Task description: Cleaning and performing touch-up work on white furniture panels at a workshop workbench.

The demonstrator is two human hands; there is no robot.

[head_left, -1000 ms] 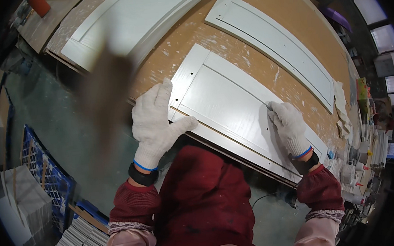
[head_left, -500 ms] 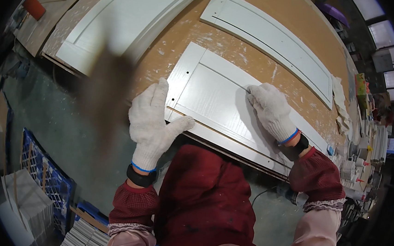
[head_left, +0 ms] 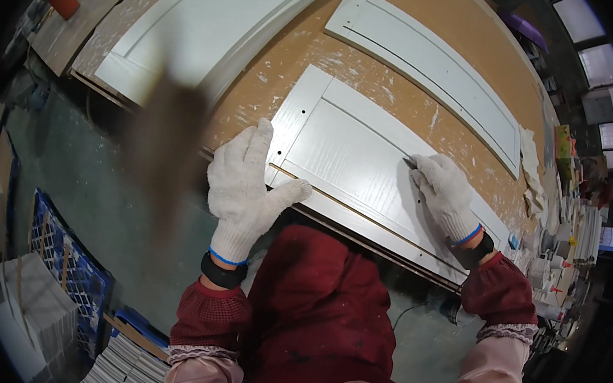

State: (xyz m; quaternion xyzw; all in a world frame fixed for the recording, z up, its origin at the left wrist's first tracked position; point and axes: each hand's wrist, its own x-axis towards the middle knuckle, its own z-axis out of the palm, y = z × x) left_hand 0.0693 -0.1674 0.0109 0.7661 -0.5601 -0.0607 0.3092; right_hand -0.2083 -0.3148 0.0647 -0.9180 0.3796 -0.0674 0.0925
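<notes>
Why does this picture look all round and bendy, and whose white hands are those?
The camera sits on a person's head and looks down, so you see their own arms from above. Its wide lens bends straight edges. The hands wear white gloves. The left hand lies flat on the near corner of a white door panel, thumb along its edge. The right hand presses on the panel farther along, perhaps pinching something small; I cannot tell. The panel lies on a brown worktable with two more white panels behind it.

Even, bright light falls across the desk (head_left: 354,65), with daylight glaring through windows (head_left: 588,61) at the far right. A brown blur (head_left: 166,152) smears the left. Straight edges bow; corners go black.
</notes>
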